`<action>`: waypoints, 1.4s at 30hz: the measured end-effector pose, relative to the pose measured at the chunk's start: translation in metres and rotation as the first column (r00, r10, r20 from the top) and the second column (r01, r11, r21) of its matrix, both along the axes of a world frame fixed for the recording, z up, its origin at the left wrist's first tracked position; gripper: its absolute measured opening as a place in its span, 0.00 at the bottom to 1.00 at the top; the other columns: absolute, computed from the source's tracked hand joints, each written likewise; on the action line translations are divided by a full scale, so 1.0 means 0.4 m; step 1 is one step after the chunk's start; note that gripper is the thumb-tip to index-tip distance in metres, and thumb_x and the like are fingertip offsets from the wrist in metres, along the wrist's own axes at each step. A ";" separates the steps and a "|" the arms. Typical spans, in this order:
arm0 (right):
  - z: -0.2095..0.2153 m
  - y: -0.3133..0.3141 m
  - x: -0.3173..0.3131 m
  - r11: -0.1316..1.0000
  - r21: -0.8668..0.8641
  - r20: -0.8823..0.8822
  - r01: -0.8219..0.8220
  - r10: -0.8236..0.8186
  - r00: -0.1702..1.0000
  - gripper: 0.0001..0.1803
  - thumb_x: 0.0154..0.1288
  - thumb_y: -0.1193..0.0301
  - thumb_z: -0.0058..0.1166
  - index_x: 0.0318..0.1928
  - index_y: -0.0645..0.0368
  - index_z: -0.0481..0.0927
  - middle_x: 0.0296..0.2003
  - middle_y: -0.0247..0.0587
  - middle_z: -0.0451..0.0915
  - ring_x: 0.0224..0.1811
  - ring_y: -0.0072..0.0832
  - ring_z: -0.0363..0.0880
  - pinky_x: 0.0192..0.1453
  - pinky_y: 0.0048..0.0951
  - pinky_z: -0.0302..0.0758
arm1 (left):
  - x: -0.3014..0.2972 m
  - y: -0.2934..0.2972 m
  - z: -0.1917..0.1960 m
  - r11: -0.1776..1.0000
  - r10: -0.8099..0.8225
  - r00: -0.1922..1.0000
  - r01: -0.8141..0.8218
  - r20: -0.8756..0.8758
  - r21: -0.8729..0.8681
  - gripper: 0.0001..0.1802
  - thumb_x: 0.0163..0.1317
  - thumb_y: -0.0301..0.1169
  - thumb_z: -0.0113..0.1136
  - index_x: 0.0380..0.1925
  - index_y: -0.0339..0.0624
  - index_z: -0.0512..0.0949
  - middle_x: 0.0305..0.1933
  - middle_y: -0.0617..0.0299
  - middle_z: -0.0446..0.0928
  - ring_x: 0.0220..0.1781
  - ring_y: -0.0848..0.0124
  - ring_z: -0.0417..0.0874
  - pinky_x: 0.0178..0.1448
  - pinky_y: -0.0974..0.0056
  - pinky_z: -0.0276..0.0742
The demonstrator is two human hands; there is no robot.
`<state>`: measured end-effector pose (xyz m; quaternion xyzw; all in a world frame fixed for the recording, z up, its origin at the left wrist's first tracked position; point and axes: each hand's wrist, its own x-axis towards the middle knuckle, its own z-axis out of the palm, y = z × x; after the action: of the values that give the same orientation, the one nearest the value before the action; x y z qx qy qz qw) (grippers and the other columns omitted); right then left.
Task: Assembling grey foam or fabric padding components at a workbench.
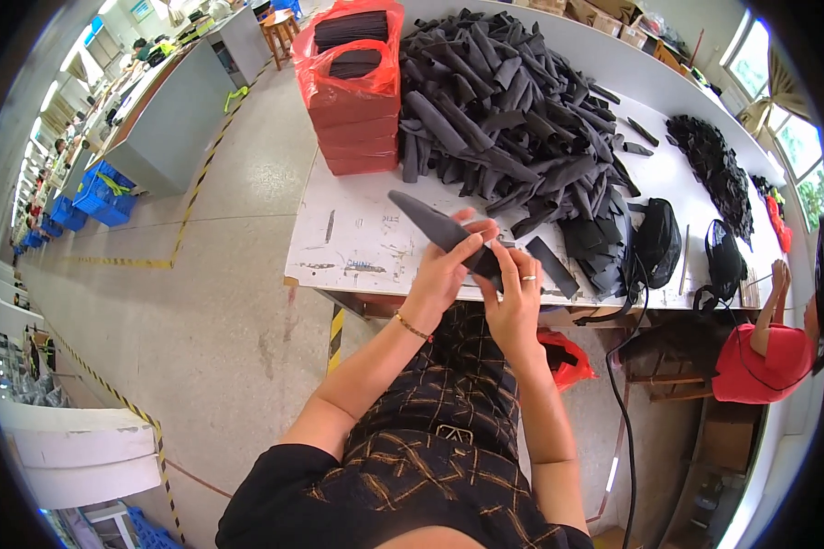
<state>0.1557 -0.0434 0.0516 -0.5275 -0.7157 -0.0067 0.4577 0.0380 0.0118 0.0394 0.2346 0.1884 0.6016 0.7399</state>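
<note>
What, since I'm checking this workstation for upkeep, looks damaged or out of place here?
The white table looks worn: dark scuffs mark its front left part, where the surface seems rubbed away. A few black pieces lie astray, right of the big heap.

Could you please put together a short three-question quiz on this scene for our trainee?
1. On which side of the large dark heap does the tall red bag stand on the white table, as the camera sees it?

2. What do the left hand and right hand hold between them?
A) a black pouch
B) a long dark piece
C) a blue crate

3. True or false: the right hand wears a ring.

Key: 1. The left side. 2. B. 3. True.
</note>
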 end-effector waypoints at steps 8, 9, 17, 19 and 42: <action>-0.030 -0.023 0.029 0.996 -0.070 0.020 -0.062 0.064 0.998 0.19 0.50 0.82 0.62 0.44 0.61 0.73 0.43 0.50 0.74 0.46 0.48 0.73 0.51 0.43 0.71 | 0.027 -0.018 -0.029 0.993 -0.046 0.996 0.037 0.081 0.112 0.11 0.71 0.36 0.50 0.42 0.39 0.74 0.37 0.55 0.81 0.56 0.57 0.79 0.65 0.55 0.69; -0.024 -0.008 0.019 0.996 -0.049 0.024 -0.076 0.077 0.997 0.18 0.51 0.82 0.62 0.43 0.61 0.73 0.43 0.49 0.74 0.46 0.48 0.73 0.50 0.43 0.71 | 0.031 -0.025 -0.029 0.997 -0.044 0.993 0.037 0.106 0.067 0.12 0.72 0.37 0.50 0.43 0.39 0.74 0.39 0.55 0.81 0.57 0.58 0.78 0.65 0.55 0.69; -0.042 -0.032 0.034 0.974 -0.191 0.024 -0.118 0.125 0.992 0.17 0.52 0.82 0.62 0.43 0.62 0.72 0.44 0.53 0.74 0.45 0.51 0.75 0.47 0.43 0.74 | 0.013 -0.008 -0.065 0.999 -0.040 0.995 0.043 0.097 -0.027 0.14 0.72 0.38 0.49 0.45 0.39 0.74 0.43 0.55 0.82 0.60 0.60 0.77 0.61 0.58 0.72; -0.055 -0.028 0.040 0.973 -0.180 0.021 -0.145 0.151 0.988 0.17 0.53 0.81 0.61 0.43 0.61 0.72 0.43 0.52 0.74 0.45 0.51 0.74 0.46 0.44 0.74 | 0.035 -0.023 -0.063 0.998 -0.055 0.984 0.061 0.167 -0.027 0.15 0.72 0.39 0.49 0.44 0.38 0.75 0.45 0.52 0.81 0.61 0.61 0.76 0.63 0.60 0.71; -0.019 0.018 0.062 0.950 -0.159 -0.070 -0.269 0.261 0.963 0.06 0.59 0.82 0.57 0.36 0.63 0.75 0.38 0.49 0.77 0.34 0.49 0.78 0.36 0.40 0.75 | 0.047 -0.032 -0.026 0.993 0.114 0.973 -0.108 0.199 -0.042 0.17 0.72 0.39 0.50 0.47 0.33 0.73 0.41 0.56 0.81 0.51 0.59 0.82 0.61 0.58 0.75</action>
<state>0.1805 -0.0361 0.0441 -0.4633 -0.7668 0.1274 0.4255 0.0569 -0.0011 0.0288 0.1503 0.1347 0.6598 0.7238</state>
